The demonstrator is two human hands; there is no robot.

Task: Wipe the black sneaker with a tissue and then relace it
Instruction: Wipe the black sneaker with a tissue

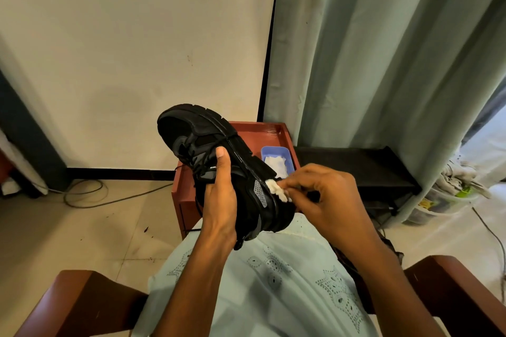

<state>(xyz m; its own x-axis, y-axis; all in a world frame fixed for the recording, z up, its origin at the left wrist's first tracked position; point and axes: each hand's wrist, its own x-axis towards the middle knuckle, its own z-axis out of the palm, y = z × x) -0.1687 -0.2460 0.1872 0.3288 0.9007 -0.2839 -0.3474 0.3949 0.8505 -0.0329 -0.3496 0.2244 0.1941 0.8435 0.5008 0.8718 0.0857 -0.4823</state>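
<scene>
A black sneaker [208, 142] is held up over my lap, toe pointing away and up, its sole edge turned to the right. My left hand [220, 197] grips it round the heel and side, thumb lying up along the upper. My right hand [323, 200] pinches a crumpled white tissue [279, 190] and presses it against the sole edge near the heel. Black laces show at the tongue, partly hidden by my left hand.
A red-brown small table [273, 128] stands in front of my knees, carrying a blue tray [267, 150] with more white tissue. A black low shelf [356, 164] is to the right under a green curtain. Wooden chair arms flank my lap. Cables lie on the floor at left.
</scene>
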